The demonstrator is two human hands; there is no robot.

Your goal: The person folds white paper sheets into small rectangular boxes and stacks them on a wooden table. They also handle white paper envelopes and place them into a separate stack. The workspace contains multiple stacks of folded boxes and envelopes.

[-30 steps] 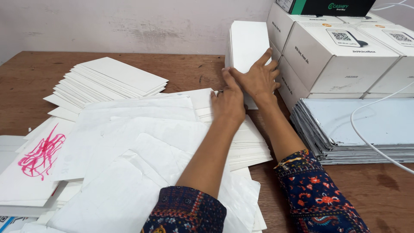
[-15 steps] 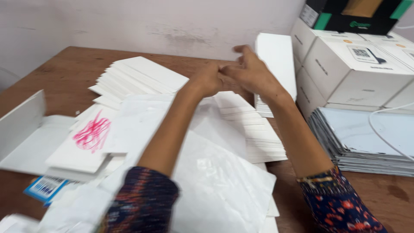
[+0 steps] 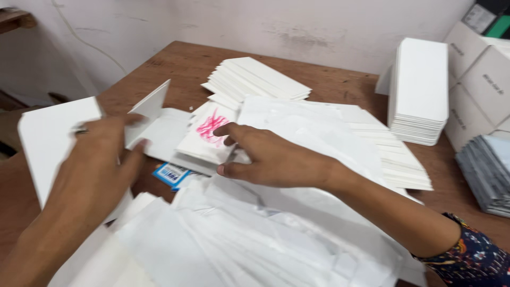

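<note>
A flat white card sheet sits at the near left of the brown wooden tabletop, held in the left hand grip. The right hand reaches left, fingers curled loosely, touching a white card with pink scribble.

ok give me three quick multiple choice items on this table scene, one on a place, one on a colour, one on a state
1. Where does the upright stack of white cards stand?
A. far right of the table
B. on the floor
C. under the left hand

2. What colour is the scribble on the card?
A. green
B. pink
C. black

3. What is the left hand doing?
A. resting flat, empty
B. gripping a white board
C. holding scissors

Answers: 1 A, it stands by the boxes at right. 2 B, the marks are bright pink. 3 B, its fingers close on the board's edge.
</note>
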